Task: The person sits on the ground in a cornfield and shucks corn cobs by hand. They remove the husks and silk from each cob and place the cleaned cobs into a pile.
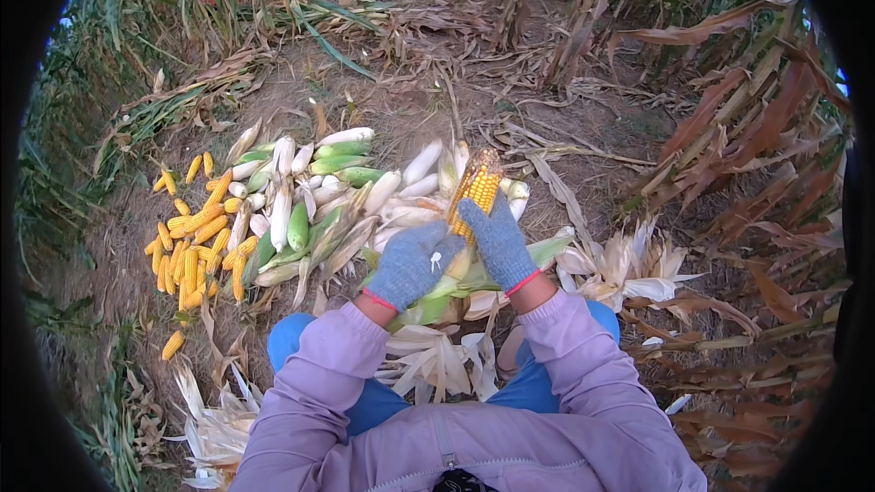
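Both my hands wear grey knit gloves with red cuffs and meet over my lap at an ear of corn (478, 193). Its yellow kernels are bare and its tip, dark and brownish, points away from me. My right hand (499, 241) is closed around the ear's right side, thumb across the kernels. Against the lower left of the ear, my left hand (412, 266) is closed at its base; the fingertips are partly hidden. Pale green husk (442, 292) hangs peeled back below the ear, between and under my hands. A small white spot shows on the left glove.
Ahead to the left lies a heap of ears in white and green husks (310, 184). Farther left is a pile of husked yellow cobs (194, 255). Dry husks (629, 264) lie at my right and between my feet. Standing corn stalks (756, 128) edge the bare soil.
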`<state>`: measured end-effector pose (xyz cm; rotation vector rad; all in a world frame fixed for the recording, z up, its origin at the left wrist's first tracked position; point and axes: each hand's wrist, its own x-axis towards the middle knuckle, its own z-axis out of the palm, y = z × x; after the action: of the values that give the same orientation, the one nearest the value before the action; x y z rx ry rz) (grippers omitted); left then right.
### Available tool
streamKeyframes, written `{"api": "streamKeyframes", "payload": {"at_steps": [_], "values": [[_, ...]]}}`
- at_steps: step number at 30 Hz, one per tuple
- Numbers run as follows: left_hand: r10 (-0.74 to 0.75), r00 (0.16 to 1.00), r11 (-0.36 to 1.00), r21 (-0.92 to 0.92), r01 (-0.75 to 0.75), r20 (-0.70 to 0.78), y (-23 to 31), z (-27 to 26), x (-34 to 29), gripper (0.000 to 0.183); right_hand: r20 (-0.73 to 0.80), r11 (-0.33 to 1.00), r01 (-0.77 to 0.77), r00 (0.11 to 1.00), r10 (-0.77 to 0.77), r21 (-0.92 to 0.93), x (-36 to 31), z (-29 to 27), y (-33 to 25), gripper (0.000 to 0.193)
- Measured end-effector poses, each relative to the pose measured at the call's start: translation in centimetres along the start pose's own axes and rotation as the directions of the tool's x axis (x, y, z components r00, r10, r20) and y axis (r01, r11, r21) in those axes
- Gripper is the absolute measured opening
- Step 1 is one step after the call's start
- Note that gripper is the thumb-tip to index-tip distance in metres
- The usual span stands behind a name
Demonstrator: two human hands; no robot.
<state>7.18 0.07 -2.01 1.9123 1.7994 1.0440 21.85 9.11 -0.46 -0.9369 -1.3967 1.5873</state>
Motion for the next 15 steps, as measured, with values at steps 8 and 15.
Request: {"api": "streamKeyframes", "payload": {"at_steps": [8,15], "values": [[0.126,0.991,0.987,0.094,-0.129,0.040,3.0,-1.6,-0.4,0.028,-0.058,0.924,-0.080,0.992,0.109,0.373,1.4,-0.6,2.0,0.045],[0.248,0.941,0.957,0.089,-0.275,0.230,4.3,-2.8,-1.2,0.028,-0.087,0.886,-0.090,0.986,0.145,0.455,3.4,-2.8,1.6,0.042]]}}
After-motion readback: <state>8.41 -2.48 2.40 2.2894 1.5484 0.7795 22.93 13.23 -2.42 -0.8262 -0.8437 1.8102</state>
